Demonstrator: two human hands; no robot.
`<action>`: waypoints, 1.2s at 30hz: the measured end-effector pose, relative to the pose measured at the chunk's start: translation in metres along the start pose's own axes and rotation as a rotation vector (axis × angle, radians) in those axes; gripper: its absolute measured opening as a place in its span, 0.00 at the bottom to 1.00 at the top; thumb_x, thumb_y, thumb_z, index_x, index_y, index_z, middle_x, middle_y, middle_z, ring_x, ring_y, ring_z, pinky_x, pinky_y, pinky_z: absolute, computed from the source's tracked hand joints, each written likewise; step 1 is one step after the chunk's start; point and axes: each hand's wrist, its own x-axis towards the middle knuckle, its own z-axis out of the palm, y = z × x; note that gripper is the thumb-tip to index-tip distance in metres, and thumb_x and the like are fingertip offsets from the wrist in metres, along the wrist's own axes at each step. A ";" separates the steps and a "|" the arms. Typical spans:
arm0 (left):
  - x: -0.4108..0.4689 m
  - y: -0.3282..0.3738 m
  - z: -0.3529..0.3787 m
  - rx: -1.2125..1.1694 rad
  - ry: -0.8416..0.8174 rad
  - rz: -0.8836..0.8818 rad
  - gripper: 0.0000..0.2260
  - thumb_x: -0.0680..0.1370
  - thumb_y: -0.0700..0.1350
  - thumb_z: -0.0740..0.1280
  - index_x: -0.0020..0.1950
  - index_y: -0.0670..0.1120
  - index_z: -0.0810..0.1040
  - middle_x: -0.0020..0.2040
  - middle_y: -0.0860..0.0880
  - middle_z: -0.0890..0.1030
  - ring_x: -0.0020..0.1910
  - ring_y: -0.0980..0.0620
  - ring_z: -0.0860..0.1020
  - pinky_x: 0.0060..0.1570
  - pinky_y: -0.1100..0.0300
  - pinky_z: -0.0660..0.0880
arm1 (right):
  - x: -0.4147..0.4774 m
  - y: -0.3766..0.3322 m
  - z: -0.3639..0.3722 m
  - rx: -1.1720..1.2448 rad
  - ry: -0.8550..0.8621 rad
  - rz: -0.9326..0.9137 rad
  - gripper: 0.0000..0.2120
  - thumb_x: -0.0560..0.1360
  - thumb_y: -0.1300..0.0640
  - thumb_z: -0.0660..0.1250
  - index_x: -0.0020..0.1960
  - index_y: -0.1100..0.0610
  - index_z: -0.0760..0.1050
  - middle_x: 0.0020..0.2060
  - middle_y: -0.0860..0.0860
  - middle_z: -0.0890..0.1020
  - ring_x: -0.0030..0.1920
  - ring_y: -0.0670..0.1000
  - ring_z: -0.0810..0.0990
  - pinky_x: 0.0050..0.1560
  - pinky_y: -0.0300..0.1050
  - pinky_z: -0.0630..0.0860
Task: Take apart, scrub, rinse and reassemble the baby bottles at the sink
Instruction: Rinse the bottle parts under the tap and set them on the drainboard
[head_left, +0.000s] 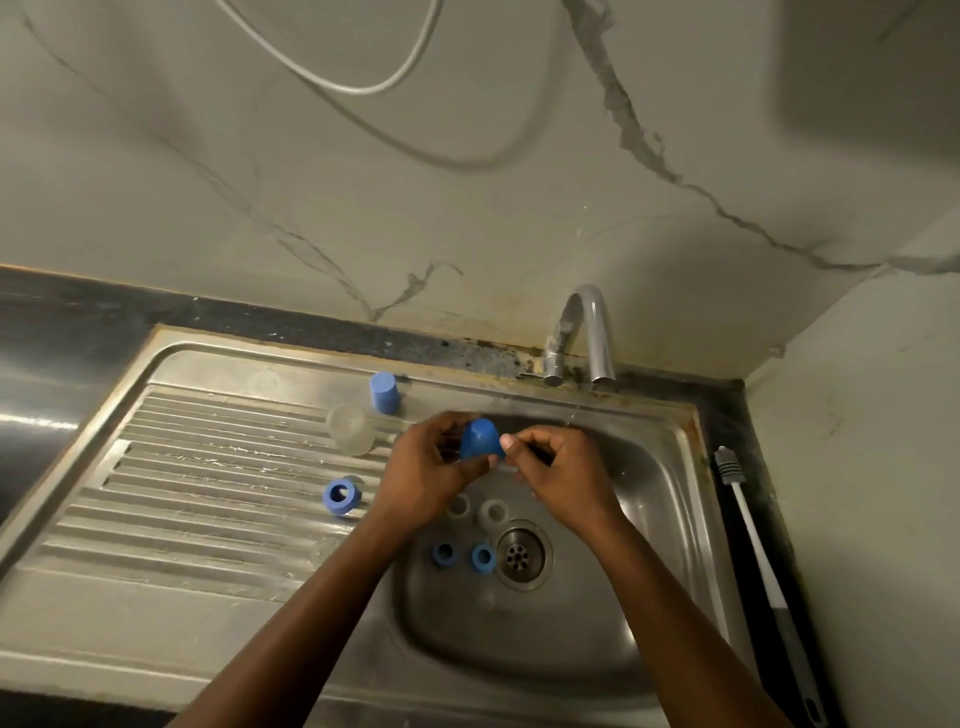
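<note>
Steel sink (670, 499): left hand (426, 462) and right hand (561, 467) pinch blue cap (480, 439) over basin's 11 o'clock; rings (445, 554), teats (493, 512) loose by drain (521, 555), bottle brush (748, 525) at 3; looks mostly disassembled, scrub/rinse/reassembly left

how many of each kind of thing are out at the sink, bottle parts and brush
blue cap: 2
blue ring: 3
clear teat: 2
clear bottle: 1
brush: 1
total: 9
</note>
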 end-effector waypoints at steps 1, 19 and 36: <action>0.000 -0.003 -0.008 -0.006 0.016 -0.016 0.21 0.74 0.53 0.80 0.65 0.57 0.81 0.54 0.64 0.84 0.56 0.70 0.80 0.51 0.76 0.75 | 0.000 -0.001 0.005 0.004 -0.015 -0.002 0.08 0.81 0.45 0.71 0.46 0.45 0.86 0.38 0.44 0.87 0.39 0.46 0.86 0.39 0.49 0.84; 0.043 -0.044 -0.148 0.022 0.289 -0.182 0.20 0.71 0.43 0.83 0.62 0.48 0.84 0.53 0.54 0.86 0.49 0.58 0.85 0.47 0.65 0.82 | 0.008 -0.016 0.068 0.058 -0.182 0.026 0.07 0.80 0.46 0.72 0.46 0.46 0.86 0.39 0.47 0.88 0.38 0.47 0.87 0.40 0.45 0.82; 0.095 -0.126 -0.141 0.202 0.249 -0.339 0.25 0.74 0.36 0.79 0.70 0.44 0.79 0.65 0.45 0.82 0.61 0.47 0.81 0.57 0.57 0.79 | 0.025 -0.013 0.084 0.030 -0.223 0.071 0.06 0.81 0.46 0.72 0.46 0.44 0.85 0.41 0.46 0.88 0.40 0.48 0.87 0.46 0.53 0.86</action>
